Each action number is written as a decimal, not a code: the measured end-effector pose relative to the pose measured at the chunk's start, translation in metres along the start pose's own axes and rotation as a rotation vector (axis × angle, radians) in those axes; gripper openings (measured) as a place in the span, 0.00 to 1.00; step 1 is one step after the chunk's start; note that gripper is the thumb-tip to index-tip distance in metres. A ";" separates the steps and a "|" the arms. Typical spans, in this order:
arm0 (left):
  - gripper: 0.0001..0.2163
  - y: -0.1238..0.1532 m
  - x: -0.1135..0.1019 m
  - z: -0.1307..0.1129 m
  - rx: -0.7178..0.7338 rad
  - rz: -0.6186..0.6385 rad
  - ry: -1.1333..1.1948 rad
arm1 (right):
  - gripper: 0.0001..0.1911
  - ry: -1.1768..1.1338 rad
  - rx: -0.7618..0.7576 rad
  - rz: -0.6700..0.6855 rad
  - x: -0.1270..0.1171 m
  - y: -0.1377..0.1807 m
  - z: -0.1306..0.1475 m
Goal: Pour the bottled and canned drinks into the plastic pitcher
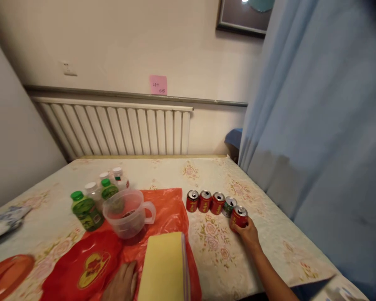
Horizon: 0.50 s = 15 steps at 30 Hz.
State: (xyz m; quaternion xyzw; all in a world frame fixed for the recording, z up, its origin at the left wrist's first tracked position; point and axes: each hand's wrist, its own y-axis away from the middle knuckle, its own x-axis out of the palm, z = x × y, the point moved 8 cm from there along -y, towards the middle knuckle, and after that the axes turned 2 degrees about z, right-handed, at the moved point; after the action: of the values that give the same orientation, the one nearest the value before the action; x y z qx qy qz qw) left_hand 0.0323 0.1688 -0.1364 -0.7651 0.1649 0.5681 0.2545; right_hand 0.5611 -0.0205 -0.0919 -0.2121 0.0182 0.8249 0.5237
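Low in the frame, right hand (247, 234) fingers are wrapping the upright red can (239, 216), ending the can row (210, 202); left hand (123, 285) is lying flat, spread

Right hand (249, 235) grips red can (239, 217) at end of can row (210, 202) on counter (269, 251); left hand (122, 284) flat on red bag (84, 263) beside yellow pad (164, 267).

Home room, radiator (113, 127), curtain (319, 125), floral tablecloth (213, 238) (drinks laid out)
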 end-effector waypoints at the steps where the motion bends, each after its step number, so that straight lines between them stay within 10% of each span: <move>1: 0.16 0.000 -0.004 -0.005 0.004 0.005 -0.005 | 0.32 0.008 -0.009 0.017 0.006 0.010 0.006; 15: 0.14 0.000 -0.020 -0.026 0.073 0.266 -0.073 | 0.30 0.056 -0.710 0.303 0.143 0.085 0.234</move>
State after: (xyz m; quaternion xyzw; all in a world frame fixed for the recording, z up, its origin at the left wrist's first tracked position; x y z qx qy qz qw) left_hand 0.0468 0.1526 -0.1114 -0.7055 0.2759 0.6180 0.2104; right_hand 0.3576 0.1228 0.0512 -0.3973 -0.2230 0.8419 0.2892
